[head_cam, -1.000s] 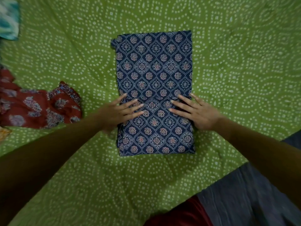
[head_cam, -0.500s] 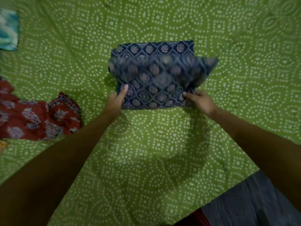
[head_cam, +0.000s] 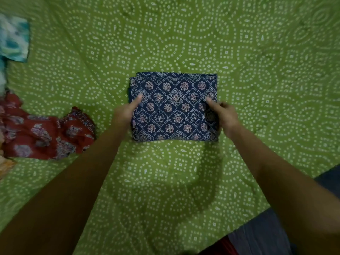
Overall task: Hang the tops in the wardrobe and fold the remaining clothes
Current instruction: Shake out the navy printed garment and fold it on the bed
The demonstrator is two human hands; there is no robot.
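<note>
You've just folded the blue cloth (head_cam: 174, 107) in half. Both hands, left (head_cam: 125, 112) and right (head_cam: 223, 115), pinch its sides. Red garment (head_cam: 46, 133) remains unfolded.

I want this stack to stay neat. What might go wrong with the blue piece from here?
Both hands, left and right, grip only the side edges of the blue garment, so lifting it may let the layers sag open. The layers at its far left corner already look uneven. The red garment lies crumpled nearby.

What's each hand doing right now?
Left hand: grips the folded navy garment at its left edge.
Right hand: grips its right edge.
</note>
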